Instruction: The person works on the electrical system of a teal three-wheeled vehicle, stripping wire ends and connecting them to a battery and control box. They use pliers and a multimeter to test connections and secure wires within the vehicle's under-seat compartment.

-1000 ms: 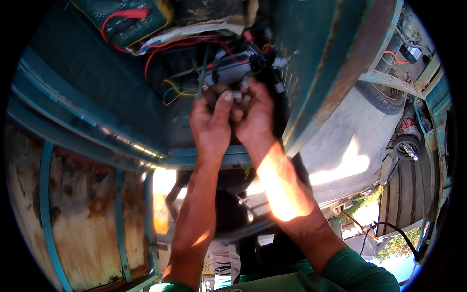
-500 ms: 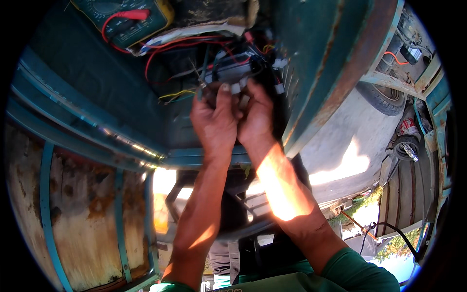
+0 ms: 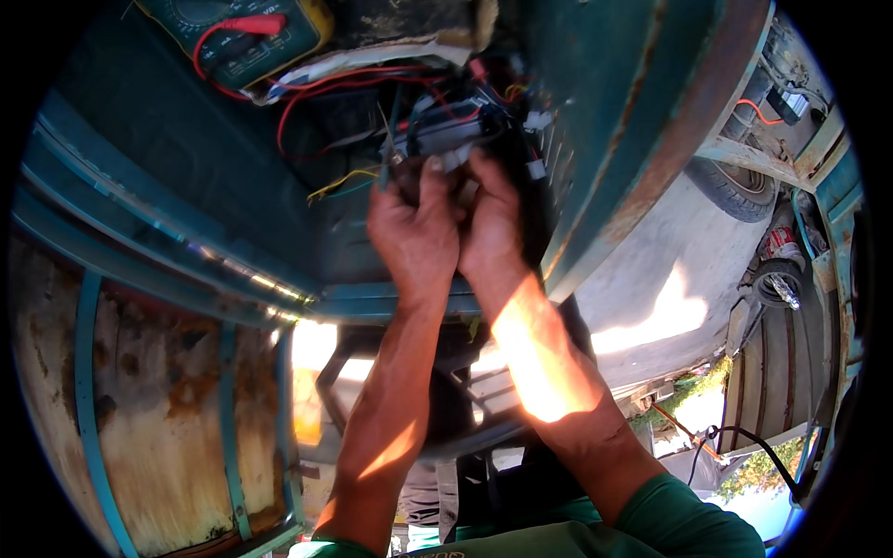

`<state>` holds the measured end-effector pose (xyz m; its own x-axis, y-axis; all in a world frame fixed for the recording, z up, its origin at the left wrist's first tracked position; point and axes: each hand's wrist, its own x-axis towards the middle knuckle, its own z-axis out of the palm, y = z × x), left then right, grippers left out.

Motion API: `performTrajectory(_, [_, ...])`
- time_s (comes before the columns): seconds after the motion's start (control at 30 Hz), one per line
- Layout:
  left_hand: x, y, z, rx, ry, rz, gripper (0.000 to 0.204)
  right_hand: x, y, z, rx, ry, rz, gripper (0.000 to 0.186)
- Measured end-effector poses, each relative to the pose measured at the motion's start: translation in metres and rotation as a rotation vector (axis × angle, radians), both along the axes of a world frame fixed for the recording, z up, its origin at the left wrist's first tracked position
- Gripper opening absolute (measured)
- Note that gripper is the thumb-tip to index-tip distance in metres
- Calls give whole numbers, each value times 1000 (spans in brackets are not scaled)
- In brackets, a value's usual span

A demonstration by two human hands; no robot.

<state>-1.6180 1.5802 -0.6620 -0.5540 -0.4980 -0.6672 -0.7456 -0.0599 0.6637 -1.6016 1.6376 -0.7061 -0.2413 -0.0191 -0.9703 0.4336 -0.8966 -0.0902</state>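
Observation:
My left hand [image 3: 414, 228] and my right hand [image 3: 488, 219] are close together, fingers curled on small white plastic connectors [image 3: 456, 158] inside a teal metal compartment [image 3: 186, 177]. What each fingertip grips is partly hidden. Just beyond them lies a silver box [image 3: 442, 135] with red, black and other coloured wires [image 3: 330, 93]. Thin yellow wires [image 3: 344, 184] run left of my left hand. A multimeter [image 3: 246, 46] with a red lead sits at the upper left, beside a torn cardboard piece [image 3: 372, 54].
A rusty-edged teal panel [image 3: 614, 139] stands to the right of my hands. At lower left is a stained panel with teal strips [image 3: 158, 400]. On the right are a tyre [image 3: 735, 186], a small wheel [image 3: 772, 279] and sunlit concrete [image 3: 633, 307].
Both hands have shifted slightly to the right, staying together on the connectors. The white pieces between my fingers are less visible. The yellow wires at the left have moved a little.

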Motion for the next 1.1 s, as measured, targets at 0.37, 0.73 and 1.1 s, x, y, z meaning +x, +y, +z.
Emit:
performTrajectory(0.37, [3,-2,-5,45,14,-25,12,3,2,-7,-16,-8,28,12])
performTrajectory(0.73, [16,-2,-18,-52,91,-108,9,-7,-5,7,227,-28,80,16])
performTrajectory(1.1, [14,-5,-9,49,-5,-48,20,9,5,-10,27,-16,62,22])
